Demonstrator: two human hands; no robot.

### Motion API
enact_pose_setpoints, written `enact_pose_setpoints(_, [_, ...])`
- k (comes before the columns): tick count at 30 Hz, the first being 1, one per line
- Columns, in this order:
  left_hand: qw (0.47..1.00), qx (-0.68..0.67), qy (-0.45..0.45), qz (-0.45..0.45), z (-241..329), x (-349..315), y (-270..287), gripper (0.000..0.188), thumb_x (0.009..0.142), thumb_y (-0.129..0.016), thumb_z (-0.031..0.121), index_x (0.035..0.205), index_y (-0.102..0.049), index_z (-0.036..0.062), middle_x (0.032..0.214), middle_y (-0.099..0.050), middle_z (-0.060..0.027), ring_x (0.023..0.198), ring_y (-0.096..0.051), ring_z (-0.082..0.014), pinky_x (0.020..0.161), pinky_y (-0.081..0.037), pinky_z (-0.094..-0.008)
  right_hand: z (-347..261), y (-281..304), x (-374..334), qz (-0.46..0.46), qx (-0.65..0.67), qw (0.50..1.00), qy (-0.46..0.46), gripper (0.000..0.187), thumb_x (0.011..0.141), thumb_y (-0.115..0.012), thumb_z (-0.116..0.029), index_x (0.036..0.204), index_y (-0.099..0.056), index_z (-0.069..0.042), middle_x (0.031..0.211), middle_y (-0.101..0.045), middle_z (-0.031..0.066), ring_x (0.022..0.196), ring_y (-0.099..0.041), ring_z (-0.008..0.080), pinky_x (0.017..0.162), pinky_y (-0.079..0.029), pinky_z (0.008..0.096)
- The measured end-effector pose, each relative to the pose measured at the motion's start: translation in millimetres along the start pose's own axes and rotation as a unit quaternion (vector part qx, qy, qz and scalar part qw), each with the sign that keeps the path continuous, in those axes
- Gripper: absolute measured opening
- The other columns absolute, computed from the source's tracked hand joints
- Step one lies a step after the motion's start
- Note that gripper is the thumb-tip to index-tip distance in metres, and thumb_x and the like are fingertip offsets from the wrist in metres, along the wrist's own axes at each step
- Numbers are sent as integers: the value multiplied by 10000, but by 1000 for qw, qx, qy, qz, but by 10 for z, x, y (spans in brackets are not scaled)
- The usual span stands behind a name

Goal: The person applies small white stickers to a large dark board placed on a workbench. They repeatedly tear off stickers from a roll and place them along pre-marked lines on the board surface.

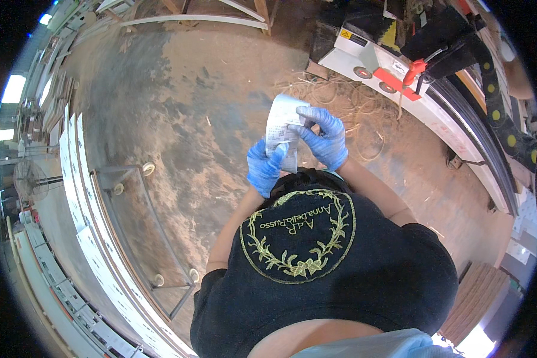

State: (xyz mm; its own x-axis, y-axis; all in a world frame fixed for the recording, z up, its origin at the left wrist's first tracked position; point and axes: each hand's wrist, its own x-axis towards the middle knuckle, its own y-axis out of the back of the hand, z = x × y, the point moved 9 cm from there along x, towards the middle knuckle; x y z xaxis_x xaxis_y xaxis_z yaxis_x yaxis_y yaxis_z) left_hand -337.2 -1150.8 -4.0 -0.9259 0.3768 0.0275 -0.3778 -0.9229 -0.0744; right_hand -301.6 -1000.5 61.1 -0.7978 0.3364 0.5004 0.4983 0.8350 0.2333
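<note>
the paper strip is up in the air in front of the wearer's chest, held between two gloved hands over the dusty floor. it looks thin to me, and it bends easily: a hard tug from either side could tear or crease it, since the hands grip it at different heights. smooth-looking gloves might also let an edge slip, and a dropped piece would likely land among the loose shavings and pick up dust.

its long axis runs roughly away from the body. the far end is broad and curls over toward the right; the near end hangs down by the black shirt. print shows on the side facing up, too small to make out from here.

the left hand pinches the lower left part, thumb laid across the front. the right hand nips the upper right edge between thumb and fingers.

farther out, a metal frame on casters sits to the left, beside long white panels. ahead and to the right stands a white machine with a red handle, well apart from the hands.
</note>
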Motion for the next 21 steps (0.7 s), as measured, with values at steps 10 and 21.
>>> enact_pose_setpoints(10, [999,11,31,10,-131,77,243,245,764,-626,170,936,-605,-3,780,-624,-39,686,-533,-85,622,-448,-247,35,-280,67,-45,28,999,13,388,670,-703,-25,1036,-579,-63,803,-580,50,677,-545,114,616,-463,244])
enact_pose_setpoints(21, [999,-4,42,32,-193,476,452,222,764,-619,179,889,-614,-5,767,-612,-27,686,-527,-91,618,-441,-256,286,-574,412,-81,39,996,-1,363,690,-654,-2,1040,-581,-67,797,-569,49,678,-537,126,627,-460,249])
